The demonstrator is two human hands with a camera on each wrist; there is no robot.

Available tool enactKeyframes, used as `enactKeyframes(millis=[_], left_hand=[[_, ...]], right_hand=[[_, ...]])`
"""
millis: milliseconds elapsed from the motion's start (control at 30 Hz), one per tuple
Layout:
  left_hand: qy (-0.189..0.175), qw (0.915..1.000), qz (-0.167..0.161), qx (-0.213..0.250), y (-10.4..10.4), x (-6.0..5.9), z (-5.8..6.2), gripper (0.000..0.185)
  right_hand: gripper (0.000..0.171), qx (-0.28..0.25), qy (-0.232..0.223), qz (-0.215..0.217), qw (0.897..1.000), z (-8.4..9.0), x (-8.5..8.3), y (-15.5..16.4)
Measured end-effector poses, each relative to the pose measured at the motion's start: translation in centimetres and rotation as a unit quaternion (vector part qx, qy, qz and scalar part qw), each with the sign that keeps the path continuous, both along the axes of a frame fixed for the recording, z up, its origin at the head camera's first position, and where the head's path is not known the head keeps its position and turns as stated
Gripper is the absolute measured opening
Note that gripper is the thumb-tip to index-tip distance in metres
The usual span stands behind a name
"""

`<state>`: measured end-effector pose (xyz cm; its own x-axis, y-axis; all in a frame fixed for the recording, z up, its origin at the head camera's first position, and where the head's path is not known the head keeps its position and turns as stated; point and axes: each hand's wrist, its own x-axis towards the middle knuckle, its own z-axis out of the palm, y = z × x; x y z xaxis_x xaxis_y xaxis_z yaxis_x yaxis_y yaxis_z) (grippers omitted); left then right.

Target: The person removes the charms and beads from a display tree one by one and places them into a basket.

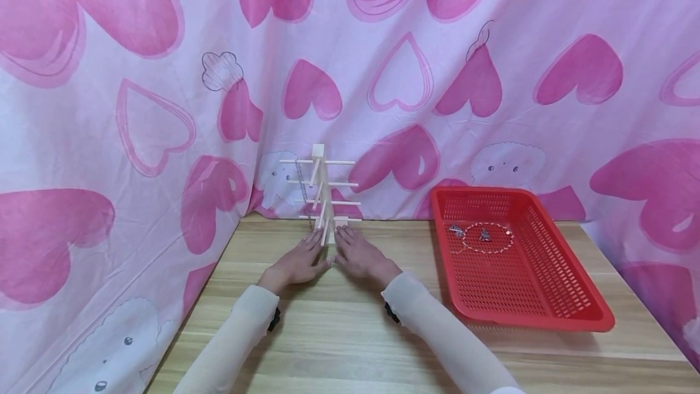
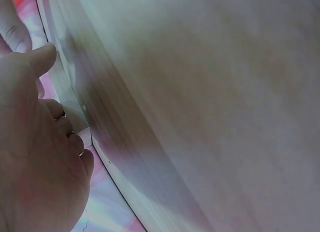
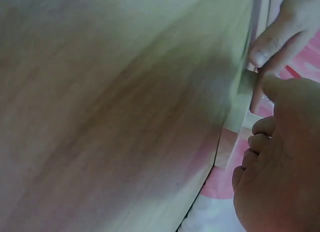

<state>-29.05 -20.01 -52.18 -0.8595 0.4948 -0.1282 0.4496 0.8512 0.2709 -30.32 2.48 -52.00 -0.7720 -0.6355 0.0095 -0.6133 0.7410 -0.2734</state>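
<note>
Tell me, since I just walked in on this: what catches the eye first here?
Both hands, left hand and right hand, rest at the foot of a pale wooden rack at the table's back edge, a chain hanging from its left pegs. To the right sits a red basket holding beaded jewellery.

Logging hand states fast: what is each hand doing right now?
Left hand: open, fingers at the base of the pale wooden rack with pegs.
Right hand: open, fingers at the same base.

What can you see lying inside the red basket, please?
Inside the red basket lies a beaded necklace looped round two small dark trinkets; nothing there is covered, though they are too small to identify.
</note>
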Motion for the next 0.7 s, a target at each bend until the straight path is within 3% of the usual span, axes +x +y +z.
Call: enactKeyframes(millis=[200, 700], left_hand=[[0.004, 1.0, 0.001, -0.002, 0.2, -0.1, -0.1, 0.085], [-0.002, 0.9999, 0.01, 0.002, 0.1, -0.1, -0.3, 0.085]], right_hand=[[0.078, 0.023, -0.001, 0.009, 1.0, -0.2, 0.1, -0.2], [0.068, 0.021, -0.021, 0.015, 0.999, -1.1, -0.2, -0.1]])
